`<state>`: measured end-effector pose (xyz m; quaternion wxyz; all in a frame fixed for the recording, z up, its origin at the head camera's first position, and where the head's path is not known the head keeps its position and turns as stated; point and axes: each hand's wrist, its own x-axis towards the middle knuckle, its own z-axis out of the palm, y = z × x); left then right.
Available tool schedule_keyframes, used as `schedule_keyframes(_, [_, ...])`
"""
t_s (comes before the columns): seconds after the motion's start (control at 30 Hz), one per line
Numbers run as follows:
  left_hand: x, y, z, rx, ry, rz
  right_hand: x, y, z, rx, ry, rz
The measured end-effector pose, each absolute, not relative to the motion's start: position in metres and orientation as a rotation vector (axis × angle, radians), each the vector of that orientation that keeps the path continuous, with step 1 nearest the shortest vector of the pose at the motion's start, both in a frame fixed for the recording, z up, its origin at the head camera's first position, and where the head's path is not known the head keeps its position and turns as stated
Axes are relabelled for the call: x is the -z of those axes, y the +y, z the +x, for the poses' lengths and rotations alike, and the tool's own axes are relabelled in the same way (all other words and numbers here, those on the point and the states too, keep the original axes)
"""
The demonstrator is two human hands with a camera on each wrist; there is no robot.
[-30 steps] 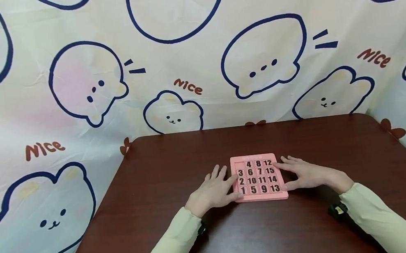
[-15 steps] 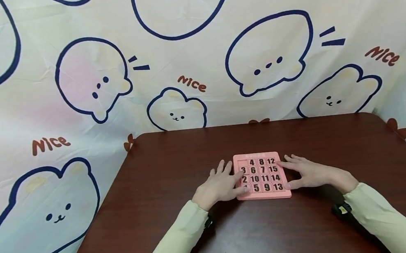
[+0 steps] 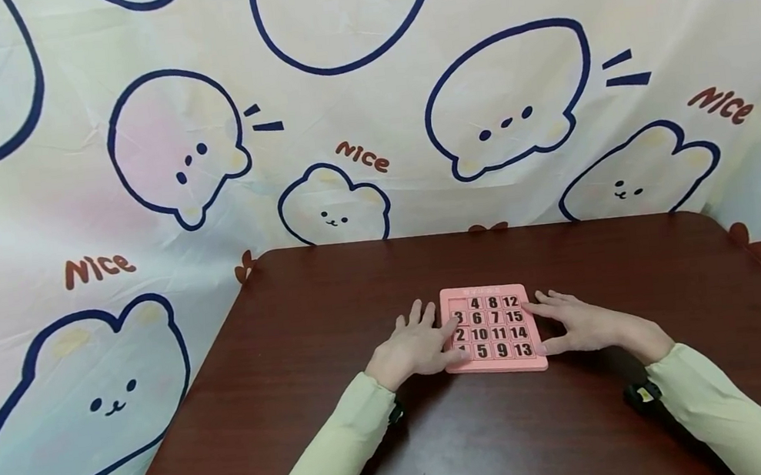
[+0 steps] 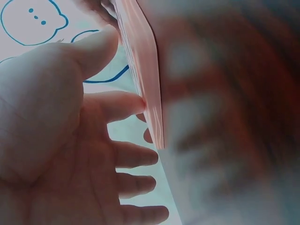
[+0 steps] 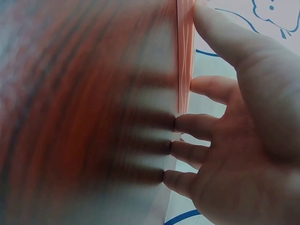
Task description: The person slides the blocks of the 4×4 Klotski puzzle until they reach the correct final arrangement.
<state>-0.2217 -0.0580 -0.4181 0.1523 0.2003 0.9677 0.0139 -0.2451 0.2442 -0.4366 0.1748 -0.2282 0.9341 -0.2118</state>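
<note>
A pink number slide puzzle [image 3: 498, 365] lies flat on the table, its numbered tiles in rows. The gap among them is at the far left corner, above the 3 tile [image 3: 458, 317]. My left hand [image 3: 414, 348] reaches over the puzzle's left side, fingers extended. Its index fingertip touches the 3 tile, and its thumb lies across the 1 tile, partly covering the number. On the other side, my right hand [image 3: 581, 326] has its index fingertip and thumb tip against the right edge, the rest of its fingers spread on the table. Both wrist views show the puzzle's thin side [image 4: 149, 70] edge-on.
The dark brown table [image 3: 330, 289] extends around the puzzle on all sides. Behind it hangs a pale cloth [image 3: 402, 111] printed with blue-outlined cartoon bears and the word "Nice". Dark wrist cameras sit under both sleeves.
My left hand has shifted inward, its index finger and thumb going from the puzzle's left rim onto the left column of tiles. My right hand stays at the right edge. The head view shifted slightly.
</note>
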Motion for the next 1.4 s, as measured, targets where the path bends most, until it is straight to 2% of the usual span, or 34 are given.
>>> schedule_keyframes(0.3, [0.416, -0.048, -0.217, 0.050, 2.818, 0.616, 0.437, 0.244, -0.245, 0.608, 2.639, -0.668])
schedule_keyframes(0.77, [0.418, -0.042, -0.233, -0.046, 2.810, 0.520, 0.438, 0.244, -0.248, 0.590, 2.650, -0.667])
schedule_keyframes(1.4, [0.413, -0.057, -0.233, -0.041, 2.790, 0.518, 0.438, 0.245, -0.247, 0.609, 2.642, -0.654])
